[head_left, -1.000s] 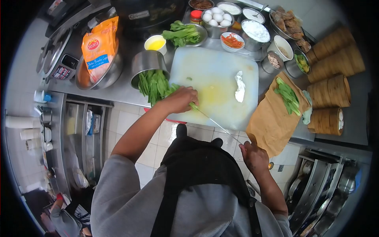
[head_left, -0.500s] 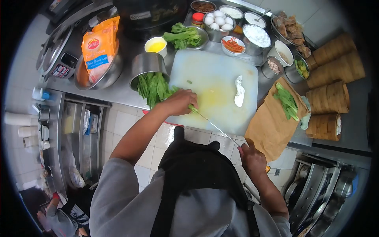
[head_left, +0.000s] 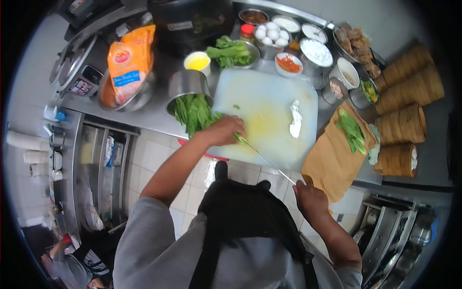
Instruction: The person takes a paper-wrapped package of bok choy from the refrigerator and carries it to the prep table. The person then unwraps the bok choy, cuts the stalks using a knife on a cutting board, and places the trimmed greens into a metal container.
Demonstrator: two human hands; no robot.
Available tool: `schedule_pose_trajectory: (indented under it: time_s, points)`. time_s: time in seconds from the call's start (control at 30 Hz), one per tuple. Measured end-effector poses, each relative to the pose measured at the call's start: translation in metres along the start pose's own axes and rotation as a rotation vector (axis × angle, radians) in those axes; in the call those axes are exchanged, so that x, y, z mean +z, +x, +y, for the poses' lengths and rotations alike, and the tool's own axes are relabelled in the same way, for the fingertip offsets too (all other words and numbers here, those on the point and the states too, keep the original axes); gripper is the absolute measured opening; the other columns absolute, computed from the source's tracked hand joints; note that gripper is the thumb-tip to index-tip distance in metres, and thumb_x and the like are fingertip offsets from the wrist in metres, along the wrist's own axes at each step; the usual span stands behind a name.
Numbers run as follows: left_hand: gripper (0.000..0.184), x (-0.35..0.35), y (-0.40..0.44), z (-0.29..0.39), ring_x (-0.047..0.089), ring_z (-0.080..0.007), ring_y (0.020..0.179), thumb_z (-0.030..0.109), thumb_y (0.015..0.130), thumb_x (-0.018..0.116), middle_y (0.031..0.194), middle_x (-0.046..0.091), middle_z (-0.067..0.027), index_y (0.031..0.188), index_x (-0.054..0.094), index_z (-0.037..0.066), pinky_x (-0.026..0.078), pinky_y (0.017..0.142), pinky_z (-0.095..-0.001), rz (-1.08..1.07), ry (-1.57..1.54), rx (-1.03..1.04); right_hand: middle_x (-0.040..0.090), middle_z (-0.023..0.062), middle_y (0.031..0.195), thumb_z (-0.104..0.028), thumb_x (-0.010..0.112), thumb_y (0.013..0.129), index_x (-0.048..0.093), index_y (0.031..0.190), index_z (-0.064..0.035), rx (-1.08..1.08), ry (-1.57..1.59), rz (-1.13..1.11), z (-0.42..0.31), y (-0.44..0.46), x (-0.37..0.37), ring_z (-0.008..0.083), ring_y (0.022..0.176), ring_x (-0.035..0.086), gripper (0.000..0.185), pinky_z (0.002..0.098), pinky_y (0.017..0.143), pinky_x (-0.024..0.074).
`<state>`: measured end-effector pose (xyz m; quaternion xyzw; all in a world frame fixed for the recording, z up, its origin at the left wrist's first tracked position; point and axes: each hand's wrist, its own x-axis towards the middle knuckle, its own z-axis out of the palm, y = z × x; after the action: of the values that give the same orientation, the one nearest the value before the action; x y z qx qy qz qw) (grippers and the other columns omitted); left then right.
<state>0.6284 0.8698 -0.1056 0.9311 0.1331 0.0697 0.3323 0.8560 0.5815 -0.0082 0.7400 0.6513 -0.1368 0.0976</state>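
Note:
Fingers of my left hand [head_left: 225,131] are closed around the stems of leafy greens [head_left: 193,113] at the near-left edge of the white cutting board [head_left: 279,91]. The leaves stretch left toward the mouth of a tipped metal pot [head_left: 189,83]. In my right hand [head_left: 312,198], off the board's near edge, is the handle of a knife [head_left: 273,164]. Its thin blade reaches up and left, with the tip at the stems beside my left fingers. A crumpled white piece [head_left: 295,119] lies on the board's right side.
Brown paper [head_left: 332,156] with a leafy green [head_left: 351,130] lies right of the board, near bamboo steamers [head_left: 402,123]. Behind stand a bowl of eggs [head_left: 272,35], shredded carrot [head_left: 288,63] and a yellow-filled cup [head_left: 197,62]. An orange bag [head_left: 129,62] rests in a bowl at left.
The whole view has shifted, so the counter appears slightly lower and to the right. My hands keep nearly the same places on the greens and the knife.

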Motion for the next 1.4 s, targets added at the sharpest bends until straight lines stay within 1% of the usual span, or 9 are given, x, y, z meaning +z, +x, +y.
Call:
schedule_pose_trajectory:
  time_s: [0.63,0.83,0.9,1.0,1.07,1.17,1.2,1.3,1.4]
  points:
    - [0.031,-0.002,-0.021,0.022,0.055,-0.026,0.105,0.007,0.071,0.074,0.103,0.061,-0.0047,0.102,0.068,0.008,0.043,0.094,-0.0378,0.068,0.132,-0.118,0.065,0.0173,0.074,-0.031,0.051,0.096,0.057,0.089,-0.0061,0.004,0.095,-0.059,0.008,-0.011,0.008,0.0379,0.067,0.065,0.027,0.0473,0.06,0.0519]
    - [0.02,0.008,-0.07,0.035,0.065,-0.0257,0.086,0.006,0.079,0.069,0.095,0.064,-0.0083,0.098,0.067,0.002,0.052,0.072,-0.0343,0.705,0.027,-0.383,0.064,0.0207,0.074,-0.033,0.055,0.095,0.059,0.086,-0.005,0.139,0.361,-0.086,0.023,-0.043,0.027,0.0429,0.072,0.062,0.03,0.0494,0.061,0.0476]
    - [0.026,0.022,-0.082,0.009,0.067,-0.021,0.077,0.009,0.081,0.071,0.099,0.067,-0.0112,0.104,0.064,-0.001,0.052,0.065,-0.0297,1.025,-0.468,-0.689,0.062,0.0216,0.072,-0.031,0.058,0.094,0.059,0.084,-0.0037,0.155,0.452,-0.043,0.021,-0.047,0.037,0.0431,0.072,0.061,0.029,0.0479,0.06,0.0461]
    - [0.023,-0.019,-0.074,-0.01,0.063,-0.015,0.073,0.008,0.081,0.073,0.08,0.068,-0.0105,0.097,0.064,-0.005,0.05,0.068,-0.0296,1.164,-0.534,-0.71,0.063,0.0241,0.075,-0.03,0.058,0.094,0.062,0.088,-0.0043,0.26,0.648,-0.033,0.012,-0.048,0.033,0.0462,0.077,0.06,0.027,0.0501,0.064,0.0461]
    - [0.045,-0.044,-0.067,-0.018,0.063,-0.028,0.101,0.011,0.081,0.072,0.116,0.062,-0.0238,0.118,0.057,-0.01,0.049,0.086,-0.0349,1.103,-0.172,-0.785,0.063,0.0244,0.075,-0.031,0.058,0.094,0.061,0.088,-0.0038,0.254,0.63,-0.019,0.012,-0.047,0.029,0.0463,0.077,0.06,0.028,0.0498,0.064,0.0463]
    - [0.052,-0.021,-0.047,0.005,0.05,-0.0363,0.122,0.013,0.081,0.071,0.129,0.052,-0.0293,0.122,0.052,-0.013,0.038,0.103,-0.04,1.17,0.33,-0.629,0.062,0.0252,0.076,-0.031,0.059,0.094,0.061,0.086,-0.0026,0.277,0.634,0.004,0.016,-0.048,0.023,0.0464,0.077,0.06,0.029,0.0493,0.064,0.0465]
    - [0.054,-0.007,-0.044,0.025,0.037,-0.043,0.131,0.011,0.08,0.068,0.138,0.044,-0.0298,0.127,0.051,-0.01,0.029,0.11,-0.0449,1.173,0.244,-0.496,0.062,0.0258,0.077,-0.031,0.059,0.093,0.06,0.086,-0.0019,0.309,0.659,0.011,0.019,-0.052,0.022,0.0464,0.077,0.06,0.03,0.0492,0.064,0.0465]
    - [0.036,0.038,-0.026,0.081,0.047,-0.0418,0.119,0.004,0.077,0.063,0.124,0.054,-0.0231,0.113,0.063,-0.002,0.036,0.101,-0.0498,0.945,0.208,-0.291,0.06,0.0266,0.077,-0.03,0.061,0.093,0.059,0.084,-0.0007,0.413,0.673,0.084,0.031,-0.065,0.03,0.0468,0.076,0.059,0.031,0.0481,0.063,0.0457]
    - [0.025,0.052,0.04,0.117,0.056,-0.0356,0.105,-0.001,0.075,0.065,0.109,0.061,-0.0164,0.1,0.066,0.001,0.045,0.089,-0.0436,0.72,-0.003,-0.007,0.06,0.0255,0.075,-0.029,0.062,0.093,0.059,0.085,-0.0003,0.568,0.947,0.235,0.046,-0.085,0.037,0.0462,0.072,0.058,0.03,0.0455,0.059,0.0447]
